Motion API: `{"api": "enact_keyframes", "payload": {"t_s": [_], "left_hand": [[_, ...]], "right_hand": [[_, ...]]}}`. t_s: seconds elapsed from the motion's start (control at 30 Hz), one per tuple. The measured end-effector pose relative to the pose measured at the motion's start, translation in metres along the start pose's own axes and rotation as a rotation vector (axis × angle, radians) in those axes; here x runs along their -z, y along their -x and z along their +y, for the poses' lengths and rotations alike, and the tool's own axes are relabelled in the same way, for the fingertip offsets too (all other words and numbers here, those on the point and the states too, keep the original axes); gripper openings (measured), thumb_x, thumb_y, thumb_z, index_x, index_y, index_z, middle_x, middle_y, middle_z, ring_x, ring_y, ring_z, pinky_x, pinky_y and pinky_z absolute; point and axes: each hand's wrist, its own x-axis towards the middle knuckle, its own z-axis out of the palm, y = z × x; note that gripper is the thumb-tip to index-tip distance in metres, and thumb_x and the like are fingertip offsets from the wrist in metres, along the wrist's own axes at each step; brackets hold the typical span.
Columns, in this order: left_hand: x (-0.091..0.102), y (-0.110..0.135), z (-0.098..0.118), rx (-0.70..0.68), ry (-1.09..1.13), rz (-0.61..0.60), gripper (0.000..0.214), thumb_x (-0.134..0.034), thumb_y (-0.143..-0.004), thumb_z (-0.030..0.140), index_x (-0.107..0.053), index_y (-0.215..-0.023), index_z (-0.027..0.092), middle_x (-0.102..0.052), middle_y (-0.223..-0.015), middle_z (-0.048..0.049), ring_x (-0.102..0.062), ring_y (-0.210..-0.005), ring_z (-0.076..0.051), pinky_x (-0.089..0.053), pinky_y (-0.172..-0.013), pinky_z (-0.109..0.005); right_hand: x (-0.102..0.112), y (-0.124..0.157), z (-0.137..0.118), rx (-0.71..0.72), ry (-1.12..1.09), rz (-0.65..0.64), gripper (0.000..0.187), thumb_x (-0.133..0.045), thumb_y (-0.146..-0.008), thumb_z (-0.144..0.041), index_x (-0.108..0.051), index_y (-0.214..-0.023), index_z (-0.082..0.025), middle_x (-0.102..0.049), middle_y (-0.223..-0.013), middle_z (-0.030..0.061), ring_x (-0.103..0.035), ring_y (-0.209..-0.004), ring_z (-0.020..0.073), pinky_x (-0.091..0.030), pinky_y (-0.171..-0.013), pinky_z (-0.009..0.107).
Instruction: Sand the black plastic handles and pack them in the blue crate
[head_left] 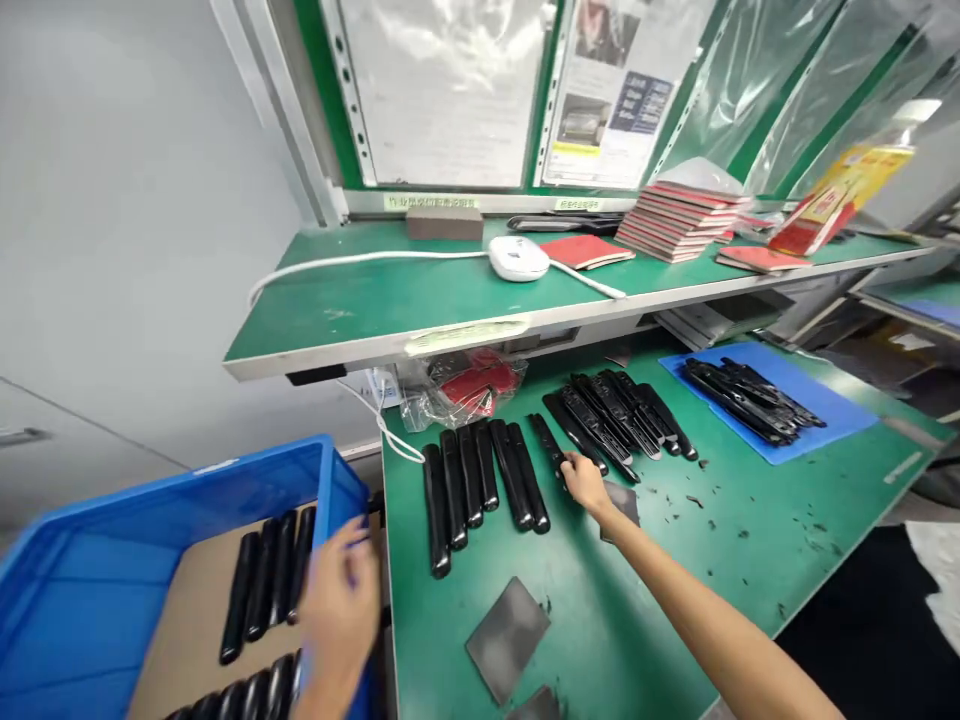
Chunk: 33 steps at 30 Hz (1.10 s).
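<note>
My right hand (586, 482) is closed on a long black plastic part (545, 437) over the green table, and its fingers hide the part's near end. To its left, several glossy black plastic parts (465, 480) lie in a row, roughly side by side. On its other side is a group of black parts (615, 415), some with their ribbed inner sides showing. My left hand (346, 590), smeared by motion, is over the right edge of the blue bin (97, 570); whether it holds anything cannot be made out. More black parts (259, 580) lie inside the bin on cardboard.
Grey abrasive-looking sheets (508, 638) and black scraps lie on the table (637, 620). A blue mat (832, 410) at right bears more black parts. Above hangs a shelf (352, 305) with a white cabled device (519, 257), red-covered pads (679, 220) and a yellow bottle (844, 195).
</note>
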Motion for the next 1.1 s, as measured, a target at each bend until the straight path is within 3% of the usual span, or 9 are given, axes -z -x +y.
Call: {"api": "enact_keyframes", "payload": {"t_s": [0.1,0.2,0.37,0.47,0.57,0.67,0.83,0.93,1.1], "left_hand": [[-0.081,0.012,0.1,0.095,0.0,-0.465,0.05,-0.049,-0.094,0.035,-0.048,-0.142,0.02,-0.065,-0.125,-0.0122,-0.062,-0.112,-0.028,-0.048,-0.095,-0.042],[-0.154,0.008,0.169,0.218,-0.036,-0.479,0.06,-0.069,-0.082,0.027,-0.052,-0.138,0.01,-0.064,-0.123,-0.021,-0.055,-0.123,-0.036,-0.043,-0.101,-0.05],[-0.189,-0.011,0.194,0.413,0.054,-0.422,0.037,-0.067,-0.09,0.035,-0.062,-0.12,0.015,-0.063,-0.122,-0.0109,-0.061,-0.111,-0.027,-0.048,-0.097,-0.051],[-0.156,-0.007,0.195,0.392,0.209,-0.356,0.032,-0.062,-0.093,0.036,-0.063,-0.117,0.015,-0.068,-0.109,-0.0084,-0.066,-0.094,-0.021,-0.055,-0.084,-0.041],[-0.086,0.025,0.195,0.325,0.324,-0.249,0.036,-0.052,-0.094,0.034,-0.06,-0.124,0.015,-0.07,-0.107,-0.0081,-0.067,-0.093,-0.019,-0.053,-0.079,-0.032],[0.004,0.086,0.183,0.272,0.333,-0.111,0.04,-0.05,-0.094,0.042,-0.058,-0.124,0.018,-0.066,-0.125,-0.0093,-0.064,-0.108,-0.021,-0.051,-0.088,-0.031],[0.115,0.206,0.144,0.203,-0.221,-0.012,0.034,-0.055,-0.092,0.046,-0.065,-0.115,0.023,-0.07,-0.113,-0.0084,-0.061,-0.11,-0.029,-0.045,-0.099,-0.043],[0.133,0.256,0.13,0.194,-0.393,-0.106,0.042,-0.046,-0.098,0.042,-0.057,-0.135,0.027,-0.066,-0.12,-0.0072,-0.062,-0.113,-0.027,-0.049,-0.097,-0.041],[0.119,0.297,0.119,0.093,-0.559,-0.395,0.046,-0.038,-0.102,0.033,-0.047,-0.147,0.038,-0.065,-0.113,-0.0051,-0.069,-0.09,-0.017,-0.056,-0.075,-0.028]], "right_hand": [[0.04,0.037,-0.004,-0.057,-0.262,-0.072,0.038,-0.046,-0.099,-0.049,-0.057,-0.113,-0.015,-0.061,-0.081,-0.0003,-0.054,-0.057,0.0095,-0.047,-0.054,0.025],[0.091,0.108,0.005,-0.077,-0.462,-0.211,0.049,-0.04,-0.096,-0.06,-0.048,-0.123,-0.02,-0.053,-0.074,-0.0032,-0.043,-0.049,0.0084,-0.037,-0.046,0.023],[0.165,0.207,0.04,-0.258,-0.566,-0.664,0.066,-0.06,-0.088,-0.051,-0.034,-0.143,-0.026,-0.05,-0.071,-0.0056,-0.03,-0.043,0.0057,-0.031,-0.043,0.022],[0.174,0.224,0.07,-0.046,-0.19,-0.812,0.054,-0.045,-0.096,-0.04,-0.038,-0.148,-0.026,-0.063,-0.11,0.0093,-0.059,-0.071,0.014,-0.051,-0.065,0.028],[0.156,0.219,0.098,0.576,0.445,-0.812,0.05,-0.035,-0.102,-0.03,-0.033,-0.151,-0.037,-0.057,-0.133,0.0097,-0.065,-0.101,0.0194,-0.053,-0.085,0.031],[0.125,0.203,0.112,1.138,0.904,-0.756,0.056,-0.049,-0.094,-0.017,-0.041,-0.147,-0.034,-0.063,-0.12,0.0129,-0.068,-0.091,0.0243,-0.052,-0.069,0.03],[0.098,0.175,0.117,1.417,0.977,-0.803,0.078,-0.065,-0.072,-0.008,-0.046,-0.144,-0.028,-0.064,-0.113,0.0131,-0.067,-0.079,0.0242,-0.045,-0.057,0.029],[0.099,0.164,0.114,1.501,1.0,-0.766,0.077,-0.061,-0.071,-0.005,-0.045,-0.144,-0.026,-0.064,-0.11,0.0121,-0.067,-0.077,0.0224,-0.041,-0.055,0.028],[0.097,0.157,0.11,1.605,1.007,-0.722,0.083,-0.056,-0.068,0.003,-0.045,-0.144,-0.028,-0.065,-0.109,0.0099,-0.068,-0.072,0.0195,-0.04,-0.053,0.027]]}}
